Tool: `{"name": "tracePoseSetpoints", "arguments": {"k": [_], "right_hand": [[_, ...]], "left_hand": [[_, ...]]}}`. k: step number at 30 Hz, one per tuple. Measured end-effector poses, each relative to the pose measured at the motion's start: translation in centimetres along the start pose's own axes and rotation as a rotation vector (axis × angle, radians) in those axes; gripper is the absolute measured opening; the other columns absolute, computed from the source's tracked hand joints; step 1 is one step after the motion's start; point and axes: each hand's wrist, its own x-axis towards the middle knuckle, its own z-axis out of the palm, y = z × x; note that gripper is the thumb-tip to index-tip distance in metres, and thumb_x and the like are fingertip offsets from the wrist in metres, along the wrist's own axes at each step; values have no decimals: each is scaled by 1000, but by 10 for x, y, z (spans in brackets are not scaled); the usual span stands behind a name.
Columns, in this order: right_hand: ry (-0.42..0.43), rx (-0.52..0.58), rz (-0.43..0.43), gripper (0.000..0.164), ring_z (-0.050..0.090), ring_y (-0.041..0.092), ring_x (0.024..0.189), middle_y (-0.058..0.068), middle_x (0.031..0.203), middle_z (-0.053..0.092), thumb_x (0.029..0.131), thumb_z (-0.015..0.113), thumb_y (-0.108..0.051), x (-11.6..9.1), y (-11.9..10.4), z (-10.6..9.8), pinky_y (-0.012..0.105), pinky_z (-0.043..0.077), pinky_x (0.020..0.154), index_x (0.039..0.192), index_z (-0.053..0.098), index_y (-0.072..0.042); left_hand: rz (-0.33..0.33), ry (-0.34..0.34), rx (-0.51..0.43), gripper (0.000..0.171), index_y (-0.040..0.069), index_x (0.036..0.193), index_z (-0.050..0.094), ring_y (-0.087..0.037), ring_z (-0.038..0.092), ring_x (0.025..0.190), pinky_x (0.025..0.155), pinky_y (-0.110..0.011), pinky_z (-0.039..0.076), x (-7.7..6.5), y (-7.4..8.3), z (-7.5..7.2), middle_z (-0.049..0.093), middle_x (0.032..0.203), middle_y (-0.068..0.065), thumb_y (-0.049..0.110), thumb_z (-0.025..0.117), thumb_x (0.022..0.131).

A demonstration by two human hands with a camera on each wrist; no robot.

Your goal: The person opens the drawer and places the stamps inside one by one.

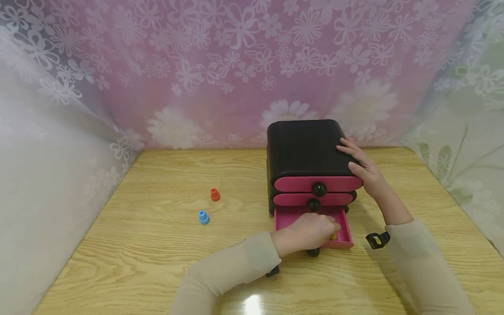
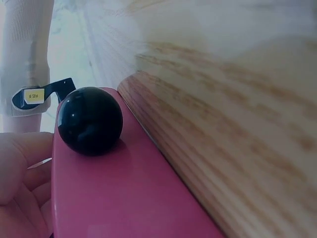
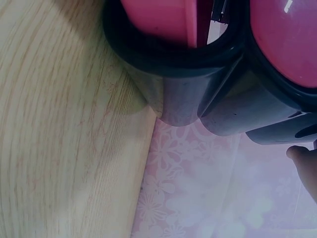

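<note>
A black drawer cabinet (image 1: 307,148) with pink drawer fronts and round black knobs stands on the table, its bottom drawer (image 1: 344,225) pulled out. My left hand (image 1: 311,229) reaches into that drawer from the left with bent fingers. At its fingertips a small yellow piece (image 1: 333,236) shows, mostly hidden by the hand. The left wrist view has the drawer's front and black knob (image 2: 90,121) up close, the hand (image 2: 22,183) behind it. My right hand (image 1: 364,168) rests on the cabinet's right side, fingers spread over its top edge.
To the left of the cabinet, a red cone-like piece (image 1: 214,194) and a blue one (image 1: 203,217) stand apart on the wooden table (image 1: 157,245). A pink flowered cloth (image 1: 220,78) hangs behind the table's back edge, with pale cloth on both sides.
</note>
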Motion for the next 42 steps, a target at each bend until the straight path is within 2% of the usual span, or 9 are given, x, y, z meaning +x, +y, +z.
{"name": "tracePoseSetpoints", "arguments": {"k": [11,18,24,27,31,36,42], "right_hand": [[7,6,-6,38,4,32,131,13,141,26,88,40,-2,-1,-1,1,46,-1,104,125,46,3],[6,0,0,38,4,32,132,14,141,25,88,39,-3,-1,-1,0,46,-1,104,126,46,3],[2,1,3,39,4,30,132,15,141,25,88,39,-2,-1,-1,0,47,-1,104,126,45,3],[4,4,-3,38,6,27,132,15,141,25,88,39,-2,0,0,0,46,-1,104,126,45,4],[7,4,-8,38,8,22,132,16,141,25,88,40,-2,0,0,0,46,0,104,125,45,4],[11,11,-3,38,7,22,133,15,141,25,88,40,-2,0,-1,1,45,0,104,126,46,4],[14,-5,-5,38,8,22,133,16,140,25,89,41,-3,0,-2,2,45,0,104,125,46,4]], "left_hand": [[-2,12,-53,10,24,90,65,1,54,69,53,-14,42,-6,-4,-7,54,76,11,20,63,82],[-15,15,-110,9,22,91,65,1,51,66,51,-12,40,-11,-8,-12,53,74,10,20,62,83],[-18,68,-109,3,22,84,64,0,42,58,48,-13,35,-18,-13,-16,48,68,11,20,61,83],[-21,93,-97,3,21,84,64,0,44,61,50,-13,37,-23,-17,-16,50,71,12,21,61,83],[-45,104,-113,8,21,90,65,0,52,68,54,-15,42,-32,-22,-17,55,78,11,24,61,84],[-87,125,-179,18,18,101,66,-3,56,78,63,-14,44,-47,-30,-20,60,90,8,23,61,84],[-91,200,-220,17,12,99,66,-5,57,84,68,-15,45,-71,-44,-20,61,92,5,16,62,83]]}}
